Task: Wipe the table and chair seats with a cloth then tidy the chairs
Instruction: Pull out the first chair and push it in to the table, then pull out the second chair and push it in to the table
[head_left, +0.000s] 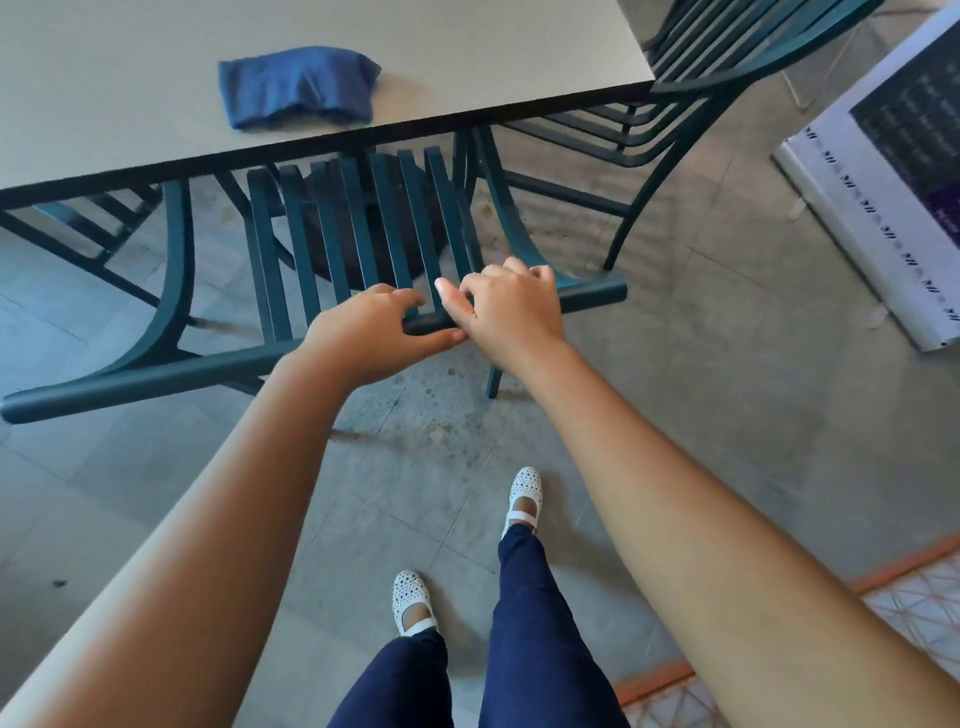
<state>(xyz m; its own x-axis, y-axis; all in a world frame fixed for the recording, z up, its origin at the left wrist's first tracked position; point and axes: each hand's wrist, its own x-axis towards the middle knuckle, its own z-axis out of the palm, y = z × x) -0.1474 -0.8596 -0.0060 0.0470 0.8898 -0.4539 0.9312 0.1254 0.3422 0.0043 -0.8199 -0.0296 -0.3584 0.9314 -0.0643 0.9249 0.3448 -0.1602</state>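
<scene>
— So, what could go wrong from here?

— Both hands sit side by side on the rounded top rail of the dark green slatted metal chair (332, 239) at centre frame. The left hand (379, 332) curls round the rail, thumb underneath; the right hand (511, 306) grips it just beside, fingers folded over. Pushed crookedly, I'd guess the chair could knock the dark edge of the pale grey desk (130, 104) above it, or a leg could catch on the tiled floor (727, 364) and skid

— Anything else nearby?

— A second dark green slatted chair (675, 98) stands at the upper right, near the desk's corner; a wide swing might clip it. The person's white shoes (524, 496) are well behind the chair legs

— And the cloth?

— A crumpled blue cloth (298, 85) lies on the desk, upper centre-left, near the front edge, touched by neither hand. It looks soft and loosely folded; a hard bump to the desk might shift it

— The chair's seat?

— Mostly hidden under the desk
</scene>
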